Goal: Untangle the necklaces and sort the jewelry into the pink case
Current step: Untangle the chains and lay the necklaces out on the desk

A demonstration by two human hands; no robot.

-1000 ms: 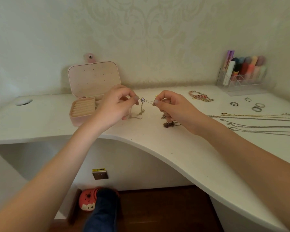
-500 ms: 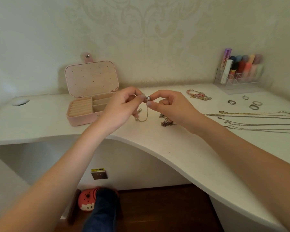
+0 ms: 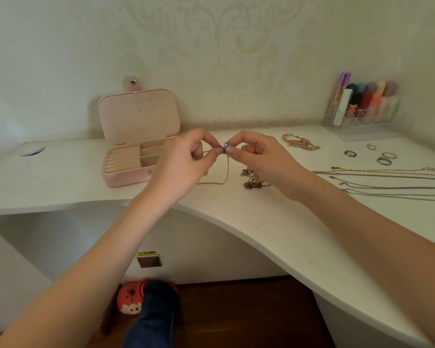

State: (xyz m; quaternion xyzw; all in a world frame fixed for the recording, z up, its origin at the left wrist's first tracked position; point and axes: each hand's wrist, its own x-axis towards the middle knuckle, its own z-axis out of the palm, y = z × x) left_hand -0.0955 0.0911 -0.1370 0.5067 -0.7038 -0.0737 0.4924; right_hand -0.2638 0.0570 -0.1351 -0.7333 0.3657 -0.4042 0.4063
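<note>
Above the worktop (image 3: 274,222), just right of the open pink case (image 3: 136,146), left hand (image 3: 183,164) and right hand (image 3: 264,159) meet, fingers curled, thumb and forefinger of each pinching the small pendant (image 3: 226,144). Its chain (image 3: 225,169) hangs straight down, then trails left along the worktop.

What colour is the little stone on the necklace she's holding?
Purple, set in a silvery frame. The pendant stone shows best in the head view, pinched between both hands.
</note>
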